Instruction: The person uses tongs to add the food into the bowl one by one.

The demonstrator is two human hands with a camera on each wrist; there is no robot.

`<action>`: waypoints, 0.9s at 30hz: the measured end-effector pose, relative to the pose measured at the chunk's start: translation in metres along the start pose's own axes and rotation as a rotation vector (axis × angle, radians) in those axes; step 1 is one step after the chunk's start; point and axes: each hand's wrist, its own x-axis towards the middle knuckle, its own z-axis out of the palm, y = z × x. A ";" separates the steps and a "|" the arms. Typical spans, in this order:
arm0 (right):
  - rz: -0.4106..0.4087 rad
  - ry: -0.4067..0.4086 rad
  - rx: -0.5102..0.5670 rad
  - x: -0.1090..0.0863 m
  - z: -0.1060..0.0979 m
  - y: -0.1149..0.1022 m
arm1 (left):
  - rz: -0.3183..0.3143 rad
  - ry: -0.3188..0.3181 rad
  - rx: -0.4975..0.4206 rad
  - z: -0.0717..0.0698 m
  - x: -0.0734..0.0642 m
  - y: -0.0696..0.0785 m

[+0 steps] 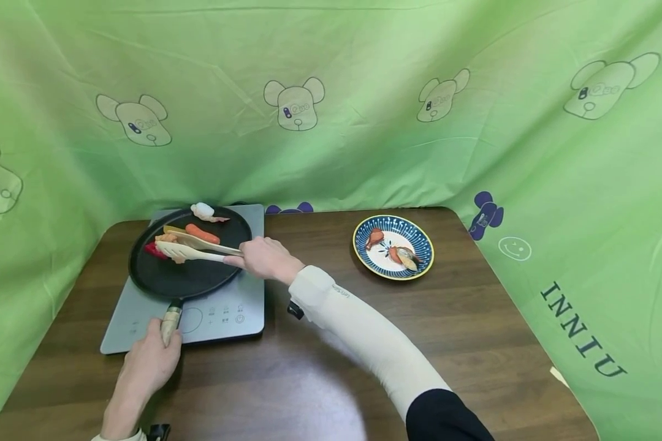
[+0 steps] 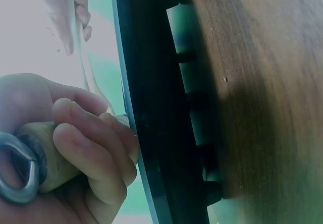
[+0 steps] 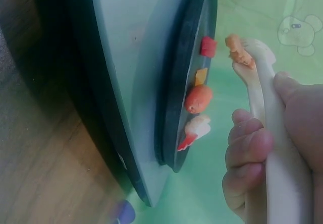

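Note:
My left hand (image 1: 149,362) grips the wooden handle (image 1: 170,324) of a round black frying pan (image 1: 193,283); the handle's metal hanging ring (image 2: 19,186) shows in the left wrist view. In my right hand (image 1: 266,258) is a pair of pale tongs (image 1: 190,252). Their tips pinch an orange-brown food piece (image 3: 238,51), held above the pan and apart from it. Inside the pan lie a small sausage (image 1: 202,233), a red piece (image 1: 153,250), a yellow piece (image 3: 201,76) and a white piece with a reddish tail (image 1: 204,212) near the far rim.
The pan sits on a grey induction cooktop (image 1: 243,309) at the table's left. A blue-and-white patterned plate (image 1: 366,257) with several food pieces stands on the wooden table (image 1: 320,318) to the right. A green printed cloth (image 1: 353,153) hangs behind and along the sides.

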 end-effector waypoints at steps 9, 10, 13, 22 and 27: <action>0.024 -0.013 0.012 0.007 0.003 -0.005 | 0.000 0.017 0.003 0.001 -0.002 -0.001; 0.027 -0.016 0.012 0.008 0.004 -0.006 | -0.001 0.015 0.004 0.001 -0.002 -0.001; 0.035 -0.022 0.014 0.009 0.006 -0.007 | 0.002 0.004 0.008 0.000 -0.002 -0.002; 0.058 -0.028 0.020 0.013 0.011 -0.007 | -0.003 0.006 0.001 0.002 -0.003 -0.001; 0.066 -0.033 0.019 0.016 0.011 -0.009 | 0.002 0.011 0.001 0.001 -0.002 0.001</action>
